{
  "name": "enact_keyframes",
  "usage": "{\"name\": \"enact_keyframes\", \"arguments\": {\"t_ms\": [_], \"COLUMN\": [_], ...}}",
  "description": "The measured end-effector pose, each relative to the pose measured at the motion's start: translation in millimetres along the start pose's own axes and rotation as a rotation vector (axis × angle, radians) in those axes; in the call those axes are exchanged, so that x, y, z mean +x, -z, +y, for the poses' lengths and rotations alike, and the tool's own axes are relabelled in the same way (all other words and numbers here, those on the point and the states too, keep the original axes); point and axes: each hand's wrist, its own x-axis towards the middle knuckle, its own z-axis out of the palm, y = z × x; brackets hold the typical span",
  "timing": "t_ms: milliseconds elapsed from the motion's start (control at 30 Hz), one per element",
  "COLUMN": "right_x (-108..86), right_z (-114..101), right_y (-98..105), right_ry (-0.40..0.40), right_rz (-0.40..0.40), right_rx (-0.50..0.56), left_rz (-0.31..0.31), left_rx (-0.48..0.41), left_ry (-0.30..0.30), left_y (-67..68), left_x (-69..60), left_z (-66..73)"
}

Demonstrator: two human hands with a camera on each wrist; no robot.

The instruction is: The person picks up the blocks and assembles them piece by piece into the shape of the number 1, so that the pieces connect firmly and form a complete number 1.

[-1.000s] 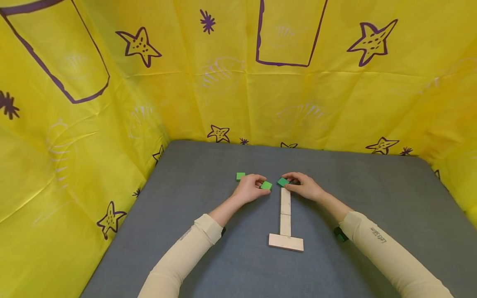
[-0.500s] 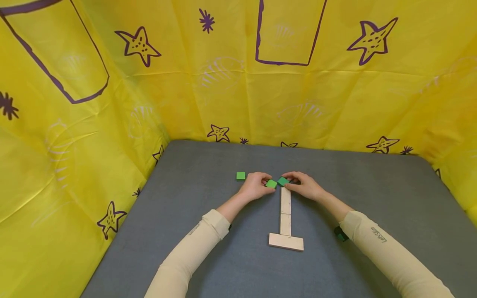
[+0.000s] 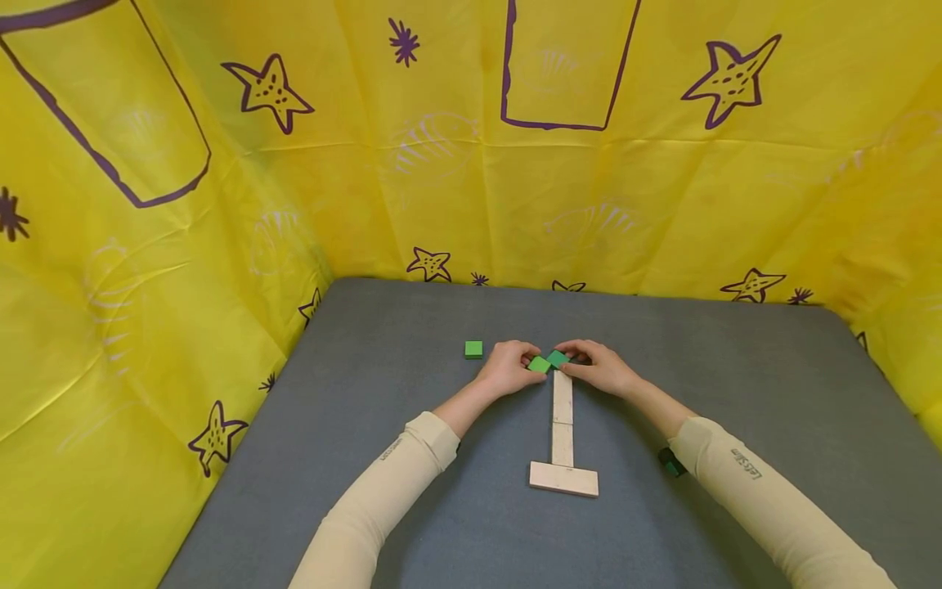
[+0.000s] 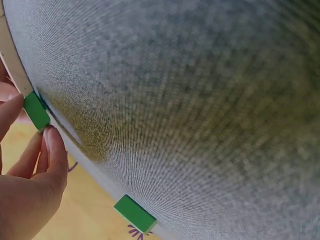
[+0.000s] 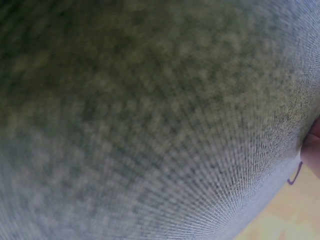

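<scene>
My left hand pinches a light green square block between thumb and fingers. Opposite it, my right hand grips a darker green block in the same way. The two blocks meet, or nearly meet, corner to corner at the far end of a wooden plank. A second plank continues that line toward me, ending at a crosswise plank. The left wrist view shows a pinched green block at its left edge; the right wrist view catches only a bit of fingers.
Another light green block lies alone left of my left hand. Grey cloth covers the table. Yellow patterned fabric hangs along the back and sides.
My left hand has carried its light green block right, up to the darker one. The right hand has stayed in place with its block.
</scene>
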Motion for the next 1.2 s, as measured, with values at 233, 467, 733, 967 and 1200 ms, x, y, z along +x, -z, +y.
{"name": "enact_keyframes", "arguments": {"t_ms": [233, 467, 733, 967, 1200], "right_x": [0.3, 0.3, 0.6, 0.4, 0.0], "right_z": [0.9, 0.9, 0.6, 1.0, 0.7], "right_y": [-0.3, 0.2, 0.1, 0.3, 0.1], "right_ry": [-0.007, -0.014, -0.013, -0.011, -0.013], "right_rz": [0.000, -0.004, -0.003, -0.004, -0.004], "right_rx": [0.000, -0.008, -0.008, -0.002, -0.005], "left_rz": [-0.012, -0.008, -0.011, -0.013, -0.015], "left_rx": [-0.007, 0.003, 0.021, 0.025, 0.018], "left_ry": [0.006, -0.007, -0.025, -0.028, -0.026], "left_y": [-3.3, -4.7, -5.7, -7.3, -7.9], "left_x": [1.1, 1.4, 0.9, 1.0, 0.6], "left_z": [-1.1, -2.2, -2.4, -2.4, -2.0]}}
